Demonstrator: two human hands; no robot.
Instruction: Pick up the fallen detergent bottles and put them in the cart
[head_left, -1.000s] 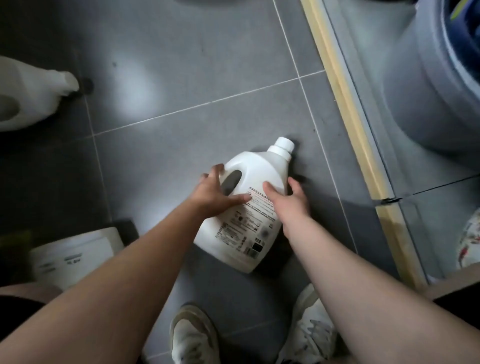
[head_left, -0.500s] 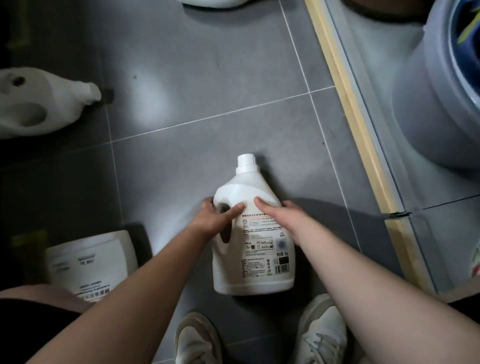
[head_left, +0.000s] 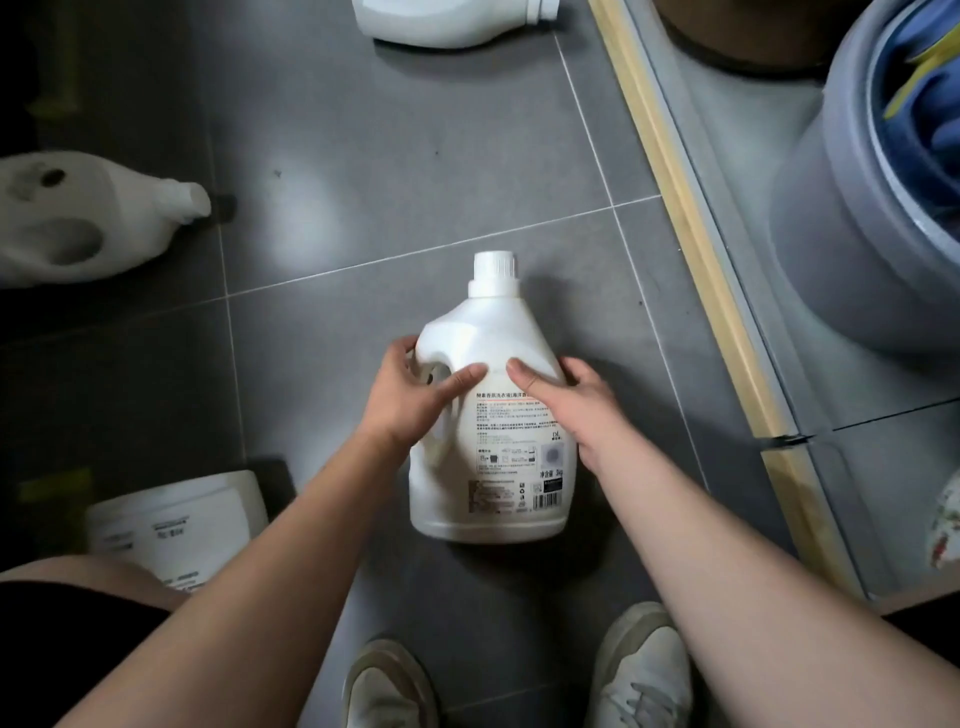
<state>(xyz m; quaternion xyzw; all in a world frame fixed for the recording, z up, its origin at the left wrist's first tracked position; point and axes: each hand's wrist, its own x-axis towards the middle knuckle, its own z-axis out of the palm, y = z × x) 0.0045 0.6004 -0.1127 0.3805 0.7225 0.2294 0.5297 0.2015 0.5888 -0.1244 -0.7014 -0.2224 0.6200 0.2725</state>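
A white detergent bottle (head_left: 498, 457) with a printed back label lies on the grey floor tiles, cap pointing away from me. My left hand (head_left: 415, 400) grips its handle side, thumb across the front. My right hand (head_left: 566, 400) holds its right flank, thumb on the label's top edge. Three more white bottles lie around: one at the left (head_left: 88, 218), one at the top edge (head_left: 457, 23), one near my left knee (head_left: 176, 519). No cart is in view.
A yellow floor strip (head_left: 691, 244) runs diagonally on the right. Beyond it stands a large grey round tub (head_left: 841, 228) holding blue and yellow items. My two white shoes (head_left: 641, 670) stand at the bottom, just below the held bottle.
The bottle has swung from a tilted lie to pointing straight away from me, and both hands turned with it. The view shifted, bringing the top bottle into sight.
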